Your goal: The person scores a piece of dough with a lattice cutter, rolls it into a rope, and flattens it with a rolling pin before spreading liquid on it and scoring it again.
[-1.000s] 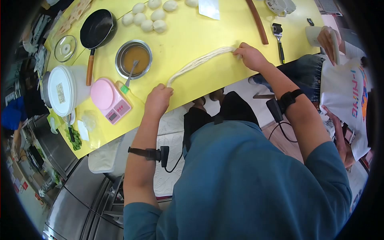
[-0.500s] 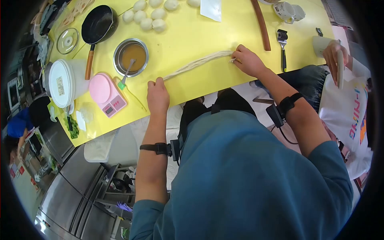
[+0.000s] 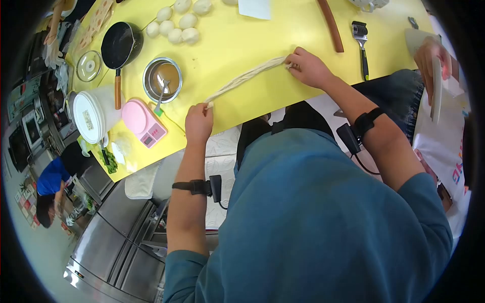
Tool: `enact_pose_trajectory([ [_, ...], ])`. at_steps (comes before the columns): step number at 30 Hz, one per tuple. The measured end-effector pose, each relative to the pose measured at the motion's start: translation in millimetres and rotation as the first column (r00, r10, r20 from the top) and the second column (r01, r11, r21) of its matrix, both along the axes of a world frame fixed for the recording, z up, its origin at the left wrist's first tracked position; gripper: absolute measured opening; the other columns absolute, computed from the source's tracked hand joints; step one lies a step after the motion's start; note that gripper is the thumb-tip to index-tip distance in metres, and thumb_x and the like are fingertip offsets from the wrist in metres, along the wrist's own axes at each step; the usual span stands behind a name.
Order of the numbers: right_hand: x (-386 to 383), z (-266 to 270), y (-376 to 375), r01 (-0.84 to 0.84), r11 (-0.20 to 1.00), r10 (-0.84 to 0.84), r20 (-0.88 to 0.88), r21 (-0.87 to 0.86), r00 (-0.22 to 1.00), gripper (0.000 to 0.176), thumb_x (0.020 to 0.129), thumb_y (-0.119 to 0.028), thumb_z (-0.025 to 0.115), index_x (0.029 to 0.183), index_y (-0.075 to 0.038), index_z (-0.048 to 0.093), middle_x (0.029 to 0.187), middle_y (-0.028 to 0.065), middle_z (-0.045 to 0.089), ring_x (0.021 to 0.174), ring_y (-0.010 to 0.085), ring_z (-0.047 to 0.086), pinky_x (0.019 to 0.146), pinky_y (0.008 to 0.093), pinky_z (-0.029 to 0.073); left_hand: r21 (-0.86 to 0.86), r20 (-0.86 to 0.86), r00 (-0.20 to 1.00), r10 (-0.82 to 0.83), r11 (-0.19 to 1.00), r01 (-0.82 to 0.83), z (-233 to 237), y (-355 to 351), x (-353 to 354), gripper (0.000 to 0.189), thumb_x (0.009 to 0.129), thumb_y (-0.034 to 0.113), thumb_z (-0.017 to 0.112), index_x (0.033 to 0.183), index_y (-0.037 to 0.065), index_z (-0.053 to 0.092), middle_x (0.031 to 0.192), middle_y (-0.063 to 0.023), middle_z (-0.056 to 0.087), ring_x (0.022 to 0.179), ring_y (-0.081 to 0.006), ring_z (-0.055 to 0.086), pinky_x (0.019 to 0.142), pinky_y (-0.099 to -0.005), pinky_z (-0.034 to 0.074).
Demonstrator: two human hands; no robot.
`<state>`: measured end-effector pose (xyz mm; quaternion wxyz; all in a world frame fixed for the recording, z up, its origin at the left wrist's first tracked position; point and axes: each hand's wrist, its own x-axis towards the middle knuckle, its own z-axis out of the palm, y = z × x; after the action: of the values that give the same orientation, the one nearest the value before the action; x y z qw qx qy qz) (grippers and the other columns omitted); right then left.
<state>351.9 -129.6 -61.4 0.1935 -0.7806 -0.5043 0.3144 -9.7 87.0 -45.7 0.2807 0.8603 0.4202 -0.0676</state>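
Stretched between my two hands is a rope of pale dough strands [image 3: 246, 78], running on a slant just over the yellow table [image 3: 222, 55]. My left hand [image 3: 199, 123] is closed, pinching the lower left end near the table's front edge; a small dough tip shows above the fingers. At the upper right end, my right hand [image 3: 309, 68] is closed on the dough, its fingertips pressed together with a short bit poking out. Left of the rope stands a metal bowl [image 3: 146, 81] of brown liquid with a green-handled brush [image 3: 160, 103] in it.
Several dough balls [image 3: 188, 20] lie at the back beside a white sheet [image 3: 255, 8]. On the left are a black pan [image 3: 121, 44], a pink scale [image 3: 135, 117] and a white-lidded tub [image 3: 88, 116]. A rolling pin [image 3: 331, 25] and roller cutter [image 3: 361, 45] lie right, near another person's hand [image 3: 434, 60].
The camera view has turned and shifted slightly. Both hands keep their hold, and the dough rope between them looks slightly narrower.
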Motion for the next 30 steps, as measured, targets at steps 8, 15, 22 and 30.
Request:
enact_pose_trajectory([
  [8, -5.8, -10.4, -1.9, 0.047, 0.996, -0.051, 0.053, 0.071, 0.997, 0.018, 0.093, -0.018, 0.073, 0.109, -0.009, 0.070, 0.105, 0.0101, 0.062, 0.093, 0.0288, 0.069, 0.085, 0.0397, 0.057, 0.047, -0.094, 0.994, 0.064, 0.997, -0.059, -8.6, -11.0, 12.9, 0.028, 0.092, 0.025, 0.075, 0.094, -0.003, 0.069, 0.103, -0.0225, 0.063, 0.090, -0.0369, 0.064, 0.083, -0.0447, 0.056],
  [15, -16.0, -14.9, 2.6, 0.098, 0.992, -0.105, 0.099, 0.074, 0.990, 0.018, 0.094, -0.022, 0.069, 0.106, -0.008, 0.068, 0.106, 0.0115, 0.064, 0.097, 0.0315, 0.068, 0.088, 0.0420, 0.057, 0.143, -0.032, 0.999, 0.012, 0.990, -0.007, -2.9, -17.5, 21.5, 0.023, 0.097, 0.016, 0.066, 0.114, 0.002, 0.067, 0.104, -0.0250, 0.063, 0.099, -0.0420, 0.064, 0.085, -0.0489, 0.055],
  [22, -13.2, -10.0, -0.7, 0.028, 0.995, -0.037, 0.095, 0.093, 0.995, 0.020, 0.095, -0.024, 0.067, 0.107, -0.008, 0.067, 0.105, 0.0117, 0.065, 0.095, 0.0321, 0.069, 0.087, 0.0429, 0.057, 0.023, -0.003, 0.974, -0.228, 0.973, 0.228, 3.5, -11.2, 4.9, 0.027, 0.098, 0.020, 0.067, 0.118, 0.003, 0.071, 0.104, -0.0244, 0.066, 0.104, -0.0414, 0.066, 0.089, -0.0473, 0.055],
  [30, -24.4, -7.4, 20.1, 0.167, 0.986, -0.163, 0.185, -0.005, 0.969, 0.019, 0.099, -0.025, 0.061, 0.106, -0.008, 0.064, 0.101, 0.0182, 0.070, 0.094, 0.0387, 0.070, 0.085, 0.0501, 0.056, 0.114, -0.004, 0.998, -0.061, 0.992, 0.061, 4.2, -15.4, 24.6, 0.027, 0.099, 0.028, 0.070, 0.104, 0.001, 0.068, 0.100, -0.0214, 0.066, 0.090, -0.0415, 0.067, 0.082, -0.0494, 0.056],
])
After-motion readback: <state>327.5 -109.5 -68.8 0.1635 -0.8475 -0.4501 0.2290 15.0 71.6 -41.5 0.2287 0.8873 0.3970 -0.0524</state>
